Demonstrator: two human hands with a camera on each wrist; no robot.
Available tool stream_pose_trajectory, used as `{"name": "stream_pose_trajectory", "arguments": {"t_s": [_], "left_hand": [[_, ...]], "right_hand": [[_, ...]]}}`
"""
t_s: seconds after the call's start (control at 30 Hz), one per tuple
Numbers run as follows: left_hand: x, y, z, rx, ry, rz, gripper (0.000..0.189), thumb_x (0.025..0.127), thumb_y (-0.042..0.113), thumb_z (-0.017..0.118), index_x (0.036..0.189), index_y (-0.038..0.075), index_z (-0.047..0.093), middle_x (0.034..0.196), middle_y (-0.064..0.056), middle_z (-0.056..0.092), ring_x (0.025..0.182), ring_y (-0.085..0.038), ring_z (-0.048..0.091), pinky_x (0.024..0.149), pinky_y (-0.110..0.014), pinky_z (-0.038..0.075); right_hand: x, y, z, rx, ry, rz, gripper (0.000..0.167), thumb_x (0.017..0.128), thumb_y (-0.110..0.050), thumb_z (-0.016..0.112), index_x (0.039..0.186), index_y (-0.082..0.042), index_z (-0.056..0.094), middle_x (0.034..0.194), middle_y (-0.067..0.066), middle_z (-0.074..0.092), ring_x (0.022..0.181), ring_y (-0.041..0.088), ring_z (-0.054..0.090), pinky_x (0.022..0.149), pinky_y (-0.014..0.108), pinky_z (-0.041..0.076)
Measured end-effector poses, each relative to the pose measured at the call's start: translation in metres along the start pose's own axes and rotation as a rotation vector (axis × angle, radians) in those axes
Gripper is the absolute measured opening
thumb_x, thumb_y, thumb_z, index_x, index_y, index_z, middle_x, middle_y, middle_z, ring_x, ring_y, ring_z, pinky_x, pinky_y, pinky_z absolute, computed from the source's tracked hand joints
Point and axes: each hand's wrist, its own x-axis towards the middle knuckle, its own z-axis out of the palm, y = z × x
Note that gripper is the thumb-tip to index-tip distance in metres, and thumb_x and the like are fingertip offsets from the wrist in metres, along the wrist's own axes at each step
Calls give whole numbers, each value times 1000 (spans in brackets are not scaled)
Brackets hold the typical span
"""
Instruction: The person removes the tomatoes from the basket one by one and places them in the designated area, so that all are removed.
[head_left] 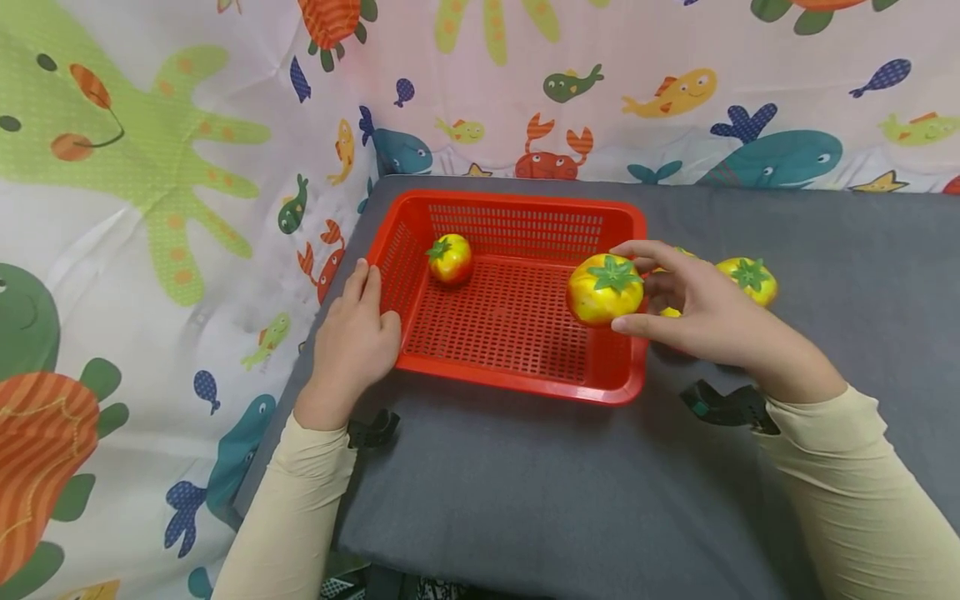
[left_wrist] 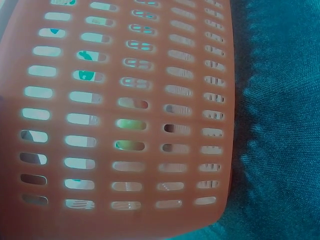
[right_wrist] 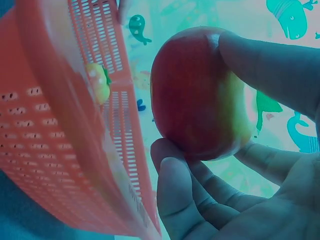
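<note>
A red plastic basket (head_left: 517, 387) with slotted walls stands on the grey table. My left hand (head_left: 352, 342) holds its left rim, the thumb over the edge and the fingers along the side; in the left wrist view the basket's wall (left_wrist: 105, 172) fills most of the frame. Between thumb and fingertips my right hand (head_left: 701, 308) grips a yellow-red toy tomato (head_left: 596, 292) with a green leafy top, over the basket's right end. From below, the right wrist view shows the red underside of that tomato (right_wrist: 192, 95). Another toy tomato (head_left: 452, 260) lies inside the basket, towards the back left.
Right of the basket, a toy tomato (head_left: 756, 283) lies on the table (head_left: 862, 275), and more yellow fruit is partly hidden behind my right hand. A curtain (head_left: 480, 92) printed with sea animals hangs along the back and left of the table.
</note>
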Motion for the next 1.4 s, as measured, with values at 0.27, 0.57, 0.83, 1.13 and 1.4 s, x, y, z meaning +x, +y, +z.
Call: {"name": "stream_pose_trajectory", "arguments": {"t_s": [0.27, 0.57, 0.83, 1.13, 1.4], "left_hand": [[1, 1, 0, 5, 0, -4, 71, 101, 27, 43, 167, 5, 24, 175, -12, 18, 137, -46, 46, 97, -66, 50], [1, 0, 1, 9, -2, -3, 71, 101, 27, 42, 167, 5, 24, 175, -12, 18, 137, -47, 46, 96, -65, 51], [1, 1, 1, 8, 2, -2, 72, 101, 26, 44, 166, 5, 24, 175, -13, 18, 135, -46, 47, 95, -64, 51], [0, 1, 1, 13, -3, -8, 72, 101, 26, 44, 167, 5, 24, 175, -12, 18, 134, -46, 48, 94, -64, 52], [0, 1, 1, 14, 1, -7, 72, 101, 26, 43, 167, 5, 24, 175, -13, 18, 135, -47, 47, 95, -65, 51]], "right_hand": [[-10, 9, -6, 23, 12, -7, 74, 89, -13, 84, 153, -14, 47, 143, 9, 56, 114, 30, 65, 83, 17, 56], [-19, 21, -11, 10, 33, 19, 75, 88, -10, 84, 153, -15, 47, 142, 9, 56, 119, 33, 59, 80, 17, 55], [-30, 33, -14, 7, 24, 46, 79, 90, -14, 82, 157, -12, 41, 151, 21, 48, 123, 38, 59, 80, 14, 55], [-42, 41, -16, 9, 45, 17, 77, 90, -9, 82, 156, -10, 42, 146, 22, 55, 107, -2, 61, 79, 14, 56], [-52, 46, -17, -18, 72, 55, 78, 89, -9, 83, 156, -13, 43, 144, 21, 54, 106, -2, 60, 79, 12, 55]]}}
